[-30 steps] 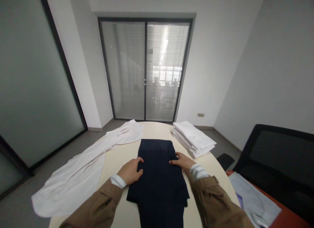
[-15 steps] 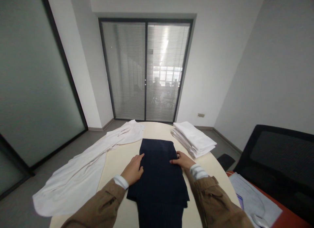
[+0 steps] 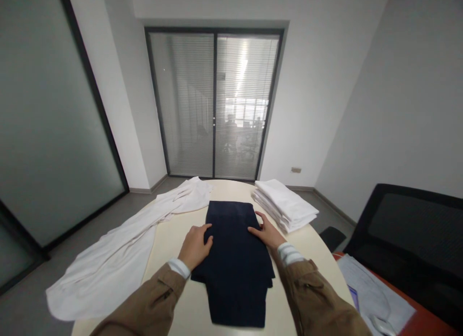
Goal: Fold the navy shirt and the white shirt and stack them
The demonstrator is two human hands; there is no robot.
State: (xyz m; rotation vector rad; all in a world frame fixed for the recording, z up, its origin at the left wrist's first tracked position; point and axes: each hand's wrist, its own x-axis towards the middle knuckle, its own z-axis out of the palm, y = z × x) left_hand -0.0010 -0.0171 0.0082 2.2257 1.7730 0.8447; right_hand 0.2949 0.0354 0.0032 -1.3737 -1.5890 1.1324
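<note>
A dark navy garment (image 3: pixel 235 259), folded into a long narrow shape, lies on the round cream table (image 3: pixel 173 244) in front of me. Its lower end is narrower than the flared part above it. My left hand (image 3: pixel 196 244) grips its left edge, fingers and thumb curled at the cloth. On the opposite edge my right hand (image 3: pixel 269 232) has its thumb on top of the fabric and its fingers bent at the side. What kind of garment it is cannot be made out.
A loose white garment (image 3: pixel 119 249) drapes over the table's left side. A stack of folded white cloth (image 3: pixel 285 205) sits at the back right. Beside the table stand a black mesh chair (image 3: pixel 408 234) and a red surface with papers (image 3: pixel 376 287) and a white mouse (image 3: pixel 383 325).
The navy garment has shifted slightly away from me, and its lower end now shows on the table. Both hands have moved a little forward with it.
</note>
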